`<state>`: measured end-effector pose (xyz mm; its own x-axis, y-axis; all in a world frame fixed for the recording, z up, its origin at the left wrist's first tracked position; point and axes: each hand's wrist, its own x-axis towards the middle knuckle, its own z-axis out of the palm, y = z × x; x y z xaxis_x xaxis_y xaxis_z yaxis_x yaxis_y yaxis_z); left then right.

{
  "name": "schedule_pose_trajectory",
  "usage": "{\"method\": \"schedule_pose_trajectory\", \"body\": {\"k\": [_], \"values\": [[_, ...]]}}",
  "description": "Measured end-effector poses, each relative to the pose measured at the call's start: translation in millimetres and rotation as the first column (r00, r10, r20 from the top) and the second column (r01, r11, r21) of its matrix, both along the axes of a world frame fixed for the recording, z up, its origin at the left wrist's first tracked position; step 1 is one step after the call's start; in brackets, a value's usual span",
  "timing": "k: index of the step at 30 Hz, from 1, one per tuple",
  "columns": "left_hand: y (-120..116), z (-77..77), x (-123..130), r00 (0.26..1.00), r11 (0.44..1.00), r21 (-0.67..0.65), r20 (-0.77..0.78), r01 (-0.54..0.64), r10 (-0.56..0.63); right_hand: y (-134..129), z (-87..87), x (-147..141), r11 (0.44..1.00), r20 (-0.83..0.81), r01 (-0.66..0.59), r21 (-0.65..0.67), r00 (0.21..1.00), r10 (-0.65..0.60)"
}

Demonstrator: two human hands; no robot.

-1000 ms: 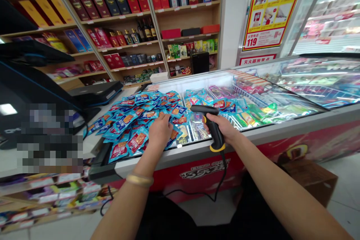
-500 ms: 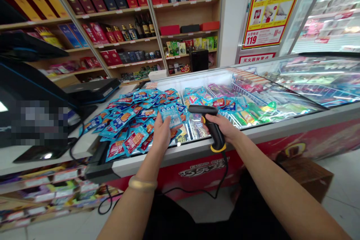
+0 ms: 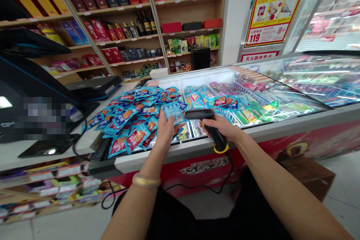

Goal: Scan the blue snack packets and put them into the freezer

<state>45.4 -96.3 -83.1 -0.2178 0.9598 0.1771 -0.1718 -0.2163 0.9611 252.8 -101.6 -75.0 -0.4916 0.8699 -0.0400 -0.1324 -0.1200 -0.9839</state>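
Observation:
Between the thumb and fingers of my left hand [image 3: 165, 129] is a light blue snack packet [image 3: 173, 112], its printed back facing up. My right hand [image 3: 221, 126] is wrapped round the grip of a black and yellow barcode scanner [image 3: 200, 114], whose head points left at the packet, a short gap away. To the left of my left hand, a large pile of blue snack packets [image 3: 132, 116], with red or dark blue labels, covers the left end of the freezer's glass top. Several similar packets [image 3: 221, 101] lie beyond the scanner.
The chest freezer [image 3: 261, 129] holds wire baskets of bagged goods under glass. At left stands a black checkout terminal [image 3: 36, 82] on a counter. The scanner's cable [image 3: 197, 185] hangs down the freezer front. A cardboard box [image 3: 312, 176] sits on the floor at right; shelves [image 3: 118, 11] line the back.
The scanner's head has tilted and come slightly left, nearer the packet. My left hand has turned the packet a little, showing more of its back. The whole view has shifted slightly.

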Motion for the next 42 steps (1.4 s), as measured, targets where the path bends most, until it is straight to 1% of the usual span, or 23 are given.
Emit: {"method": "schedule_pose_trajectory", "body": {"k": [8, 14, 17, 19, 20, 21, 22, 23, 25, 26, 27, 28, 29, 31, 32, 33, 35, 37, 38, 40, 42], "values": [[1, -1.8, -1, 1.000, 1.000, 0.003, -0.008, -0.020, 0.020, 0, 1.3, 0, 1.000, 0.020, -0.003, -0.023, 1.000, 0.003], [1, -2.6, -1, 1.000, 1.000, -0.011, -0.029, -0.012, 0.012, 3, -3.5, 1, 1.000, 0.005, -0.023, -0.003, 1.000, 0.023], [3, -3.4, -1, 0.994, 1.000, -0.007, -0.113, 0.000, -0.001, 5, -5.6, 1, 1.000, -0.043, -0.010, 0.001, 0.999, 0.010], [5, -1.5, 3, 0.972, 1.000, 0.010, -0.236, -0.013, 0.015, 6, -4.4, 4, 1.000, -0.095, 0.027, -0.011, 0.995, -0.028], [7, 0.8, 7, 0.944, 0.999, 0.028, -0.328, -0.031, 0.039, 7, -3.0, 7, 0.998, -0.121, 0.053, -0.026, 0.991, -0.056], [9, 3.9, 12, 0.896, 0.997, 0.052, -0.438, -0.051, 0.069, 8, -1.2, 11, 0.995, -0.146, 0.083, -0.045, 0.985, -0.089], [11, 7.9, 19, 0.825, 0.995, 0.077, -0.558, -0.063, 0.095, 9, 1.0, 17, 0.991, -0.169, 0.115, -0.069, 0.978, -0.125], [13, 12.5, 27, 0.733, 0.993, 0.097, -0.671, -0.062, 0.111, 10, 3.2, 24, 0.984, -0.191, 0.149, -0.093, 0.968, -0.165], [19, 22.1, 49, 0.531, 0.995, 0.097, -0.842, -0.015, 0.090, 14, 7.2, 43, 0.967, -0.229, 0.216, -0.137, 0.943, -0.243], [24, 26.3, 61, 0.449, 0.997, 0.078, -0.891, 0.019, 0.061, 17, 8.7, 53, 0.955, -0.240, 0.252, -0.158, 0.928, -0.285], [30, 29.7, 74, 0.391, 0.997, 0.058, -0.920, 0.055, 0.032, 20, 9.6, 64, 0.940, -0.241, 0.289, -0.180, 0.914, -0.327], [36, 31.9, 87, 0.361, 0.995, 0.046, -0.933, 0.092, 0.010, 24, 10.1, 74, 0.923, -0.239, 0.328, -0.200, 0.897, -0.371], [43, 32.8, 100, 0.354, 0.991, 0.040, -0.935, 0.131, -0.009, 27, 10.0, 84, 0.904, -0.242, 0.366, -0.222, 0.877, -0.414], [58, 30.7, 124, 0.367, 0.978, 0.017, -0.928, 0.208, -0.062, 34, 8.6, 99, 0.862, -0.252, 0.433, -0.264, 0.832, -0.495], [65, 28.1, 135, 0.360, 0.972, -0.020, -0.927, 0.234, -0.105, 36, 7.5, 105, 0.844, -0.263, 0.457, -0.282, 0.809, -0.526], [70, 25.0, 144, 0.336, 0.967, -0.072, -0.929, 0.246, -0.155, 38, 6.2, 108, 0.830, -0.275, 0.473, -0.294, 0.790, -0.548], [78, 18.9, 157, 0.245, 0.955, -0.179, -0.940, 0.236, -0.237, 40, 3.8, 110, 0.821, -0.293, 0.488, -0.298, 0.772, -0.565], [79, 14.9, 164, 0.171, 0.951, -0.230, -0.948, 0.209, -0.267, 40, 1.9, 108, 0.825, -0.291, 0.489, -0.283, 0.776, -0.560], [78, 14.0, 165, 0.153, 0.951, -0.232, -0.952, 0.205, -0.265, 39, 1.3, 107, 0.827, -0.284, 0.489, -0.277, 0.781, -0.556], [74, 13.9, 162, 0.150, 0.956, -0.201, -0.960, 0.215, -0.235, 38, 0.7, 104, 0.828, -0.275, 0.489, -0.274, 0.785, -0.555], [68, 15.0, 153, 0.174, 0.966, -0.114, -0.972, 0.230, -0.157, 37, 0.8, 103, 0.830, -0.274, 0.486, -0.274, 0.788, -0.552]]}}
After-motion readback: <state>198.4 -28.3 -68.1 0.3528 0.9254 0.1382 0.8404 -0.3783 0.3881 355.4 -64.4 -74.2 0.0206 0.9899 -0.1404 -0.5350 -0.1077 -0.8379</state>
